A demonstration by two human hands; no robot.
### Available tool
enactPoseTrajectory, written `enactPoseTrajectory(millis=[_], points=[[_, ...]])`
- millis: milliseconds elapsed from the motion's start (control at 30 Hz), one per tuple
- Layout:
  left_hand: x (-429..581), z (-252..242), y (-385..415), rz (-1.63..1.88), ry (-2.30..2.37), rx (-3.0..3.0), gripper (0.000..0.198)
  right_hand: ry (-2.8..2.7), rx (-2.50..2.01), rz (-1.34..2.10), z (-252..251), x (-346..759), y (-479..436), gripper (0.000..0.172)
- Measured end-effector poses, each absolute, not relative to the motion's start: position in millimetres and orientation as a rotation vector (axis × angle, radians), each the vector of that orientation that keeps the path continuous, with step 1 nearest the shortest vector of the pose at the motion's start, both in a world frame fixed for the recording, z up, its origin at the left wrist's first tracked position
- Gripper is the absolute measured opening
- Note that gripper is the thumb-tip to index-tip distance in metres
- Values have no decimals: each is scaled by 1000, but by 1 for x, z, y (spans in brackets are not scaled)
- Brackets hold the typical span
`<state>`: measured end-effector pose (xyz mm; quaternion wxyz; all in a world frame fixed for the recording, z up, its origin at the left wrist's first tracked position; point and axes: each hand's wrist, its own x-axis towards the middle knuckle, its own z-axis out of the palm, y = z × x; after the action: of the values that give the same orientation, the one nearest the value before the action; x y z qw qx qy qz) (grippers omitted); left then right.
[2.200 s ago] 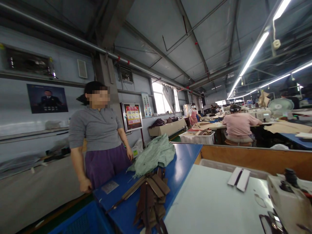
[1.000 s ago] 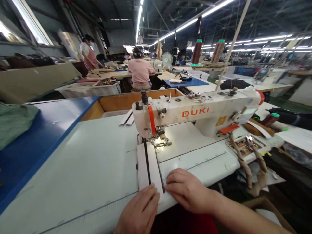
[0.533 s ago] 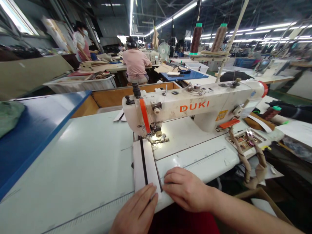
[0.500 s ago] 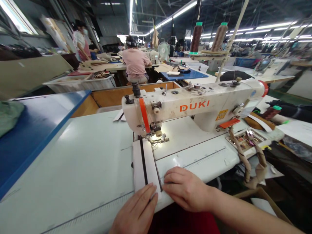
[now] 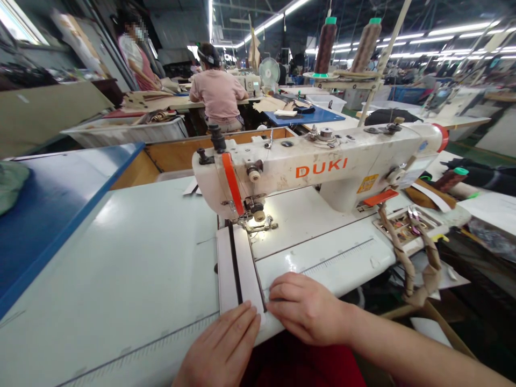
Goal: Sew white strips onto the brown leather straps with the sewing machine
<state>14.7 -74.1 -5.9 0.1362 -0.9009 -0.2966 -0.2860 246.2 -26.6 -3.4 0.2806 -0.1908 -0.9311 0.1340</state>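
Observation:
A white strip with a dark line down its length (image 5: 246, 269) runs from under the needle area of the white sewing machine (image 5: 282, 166) to the table's front edge. My left hand (image 5: 226, 338) lies flat over the near end of the strip, its fingers side by side and stretched out. Just right of the strip, my right hand (image 5: 302, 306) has its fingers bent and pressed together at the strip's edge. Whatever its fingertips grip is too small to make out. A lamp lights the presser foot (image 5: 260, 226).
A ruler scale (image 5: 141, 346) marks the pale table (image 5: 161, 258). To the right is a tray of small tools (image 5: 435, 228) with fabric strips hanging over it. Thread cones (image 5: 325, 45) stand behind the machine. Two people work at the back, one in a pink shirt (image 5: 220, 94).
The camera view has shifted slightly, so the machine and table appear a little higher and further left. My left hand's fingers have drawn closer together; both hands stay at the strip's near end.

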Motion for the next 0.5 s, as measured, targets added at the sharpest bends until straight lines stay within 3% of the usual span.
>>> enactPoseTrajectory(millis=[500], points=[[16,-6,-74,-810,-861,-2602,34,-2506,-499,338,-3,246,-26,22]])
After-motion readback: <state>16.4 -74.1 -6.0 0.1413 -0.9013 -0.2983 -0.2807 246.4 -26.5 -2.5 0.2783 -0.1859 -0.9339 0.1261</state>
